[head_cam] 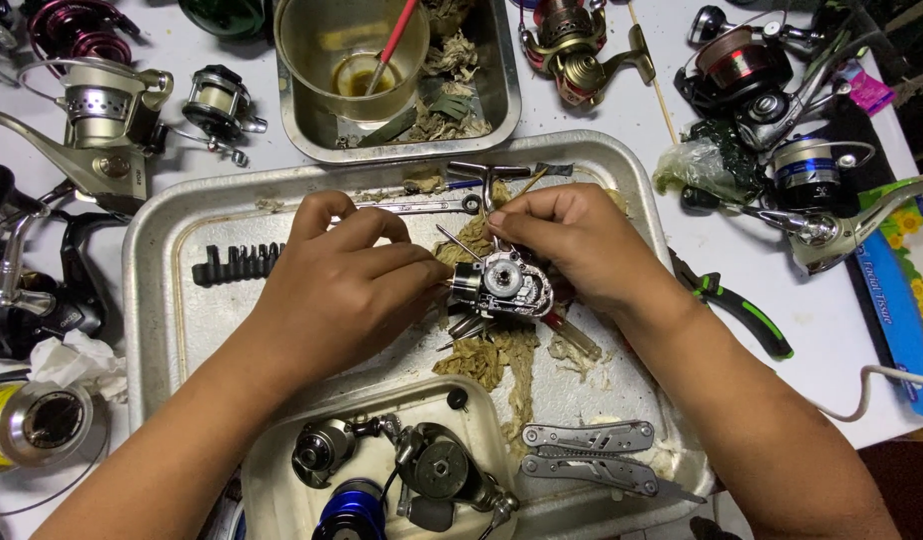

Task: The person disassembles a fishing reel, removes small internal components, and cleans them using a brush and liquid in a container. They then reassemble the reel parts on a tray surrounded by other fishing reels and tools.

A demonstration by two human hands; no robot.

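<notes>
So both hands are busy over a big metal tray (162, 300) on a white table. The left hand (347, 285) is curled in from the left, its fingertips pinched against the side of an opened-up fishing reel body (504, 285), which sits about in the middle of the tray on top of some grubby, torn paper scraps (497, 355). The right hand (572, 240) comes in from the other side, fingers closed around the top of the reel, and a thin metal pin or tool (457, 241) sticks out up and to the left from under its fingers. Can't tell for sure whether that hand is gripping the pin or just the reel.

Inside the tray there's also a black strip of driver bits (237, 264) on the left, a wrench (427, 207) lying just behind the hands, and a folded silver multitool (589, 455) near the front edge. A smaller tray (272, 470) at the front holds more reel parts. Behind it all is a square metal pan (502, 95) with a cup of yellowish oil (354, 55) and a red-handled brush in it. Whole fishing reels are scattered around the table, and green-handled pliers (737, 310) lie just right of the big tray.
</notes>
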